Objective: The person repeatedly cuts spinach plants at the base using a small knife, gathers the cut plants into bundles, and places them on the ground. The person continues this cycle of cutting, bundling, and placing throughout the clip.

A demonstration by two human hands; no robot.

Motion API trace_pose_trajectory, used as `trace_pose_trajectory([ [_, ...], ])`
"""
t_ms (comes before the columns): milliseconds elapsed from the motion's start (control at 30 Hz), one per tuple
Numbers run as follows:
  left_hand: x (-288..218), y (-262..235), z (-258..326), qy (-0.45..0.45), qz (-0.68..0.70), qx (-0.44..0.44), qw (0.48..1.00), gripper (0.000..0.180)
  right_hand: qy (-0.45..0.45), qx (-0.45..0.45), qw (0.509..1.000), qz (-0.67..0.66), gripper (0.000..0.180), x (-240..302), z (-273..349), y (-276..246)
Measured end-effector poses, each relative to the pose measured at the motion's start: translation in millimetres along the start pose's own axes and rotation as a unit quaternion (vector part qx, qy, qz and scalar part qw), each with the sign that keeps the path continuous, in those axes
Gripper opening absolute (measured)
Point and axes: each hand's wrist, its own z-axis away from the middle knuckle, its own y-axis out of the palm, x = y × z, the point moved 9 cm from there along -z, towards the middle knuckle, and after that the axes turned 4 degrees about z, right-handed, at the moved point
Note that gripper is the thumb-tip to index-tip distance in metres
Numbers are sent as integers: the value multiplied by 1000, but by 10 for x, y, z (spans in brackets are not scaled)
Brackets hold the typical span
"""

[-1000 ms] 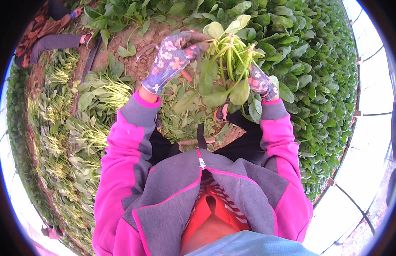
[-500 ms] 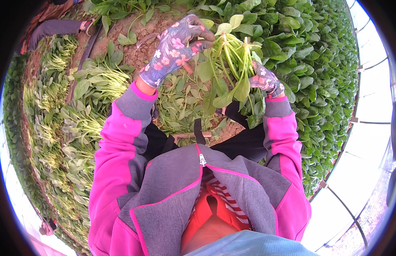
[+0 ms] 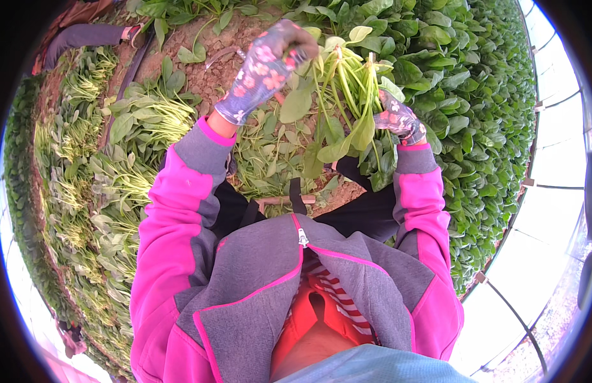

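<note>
- Bunch of leafy greens (image 3: 347, 96) is up in front of the person, pale stems fanned out, leaves drooping over the bare soil (image 3: 210, 70).
- Left hand (image 3: 267, 67), in a floral glove, is clenched around the bunch's upper stems.
- Right hand (image 3: 398, 118), gloved the same, is grasping the bunch from the other side, lower down.
- Cut greens lie in rows (image 3: 127, 137) on the left; the growing bed (image 3: 475, 108) fills the right.

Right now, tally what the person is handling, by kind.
Flower-print gloved hands: 2, left hand and right hand
Bunches of leafy greens held between them: 1, bunch
Total: 3
</note>
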Motion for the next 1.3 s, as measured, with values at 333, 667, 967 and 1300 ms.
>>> trace_pose_trajectory([
  [333, -278, 73, 55, -4, -132, -29, 991, 23, 113, -147, 869, 459, 53, -196, -100, -429],
  [667, -198, -357, 20, -75, -156, -100, 980, 16, 44, -120, 944, 304, 57, 81, -244, -15],
  [967, -302, 64, 128, 46, -149, 24, 988, 19, 76, -163, 858, 482, 38, -3, -179, -207],
  [1300, 92, -120, 90, -33, -48, -31, 998, 18, 85, -169, 822, 537, 44, 88, -217, -70],
])
